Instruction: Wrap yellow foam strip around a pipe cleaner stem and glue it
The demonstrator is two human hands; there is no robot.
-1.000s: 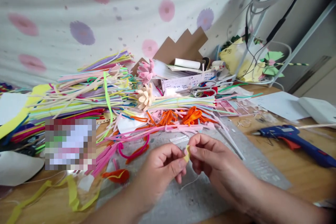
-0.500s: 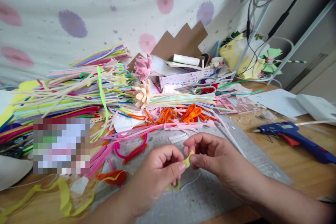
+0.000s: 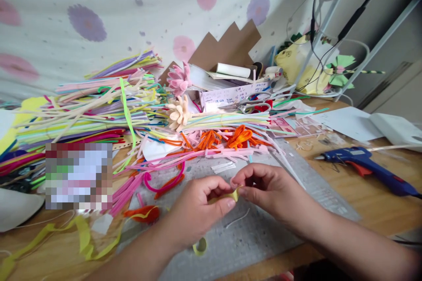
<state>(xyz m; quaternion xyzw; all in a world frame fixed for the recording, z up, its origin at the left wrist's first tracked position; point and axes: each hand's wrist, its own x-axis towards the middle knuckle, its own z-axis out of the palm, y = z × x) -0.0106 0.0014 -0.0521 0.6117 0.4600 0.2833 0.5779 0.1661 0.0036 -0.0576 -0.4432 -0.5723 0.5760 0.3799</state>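
Note:
My left hand [image 3: 199, 208] is closed, thumb and fingers pinching a short length of thin yellow ribbon [image 3: 235, 194] in front of me. My right hand [image 3: 268, 189] pinches the same ribbon at its other end, the fingertips almost meeting those of the left. The ribbon is twisted or folded where it passes between the two hands; part of it is hidden by the fingers. Below the left hand a yellow ribbon curl [image 3: 199, 246] shows over the grey cutting mat [image 3: 250, 246]. A thin white stem or wire [image 3: 238, 218] lies on the mat under my hands.
At the left, loose yellow ribbon [image 3: 84, 239] trails over the table. Bundles of pipe cleaners [image 3: 99, 114] fill the back left. Orange pipe cleaners [image 3: 239, 137], a cream fuzzy flower [image 3: 178, 113] and scissors [image 3: 252, 104] lie behind the mat. A blue glue gun [image 3: 369, 164] rests at the right.
My left fingers have shifted along the ribbon, with more of it now stretched across the left hand. The ribbon curl below has moved left and down into clearer view.

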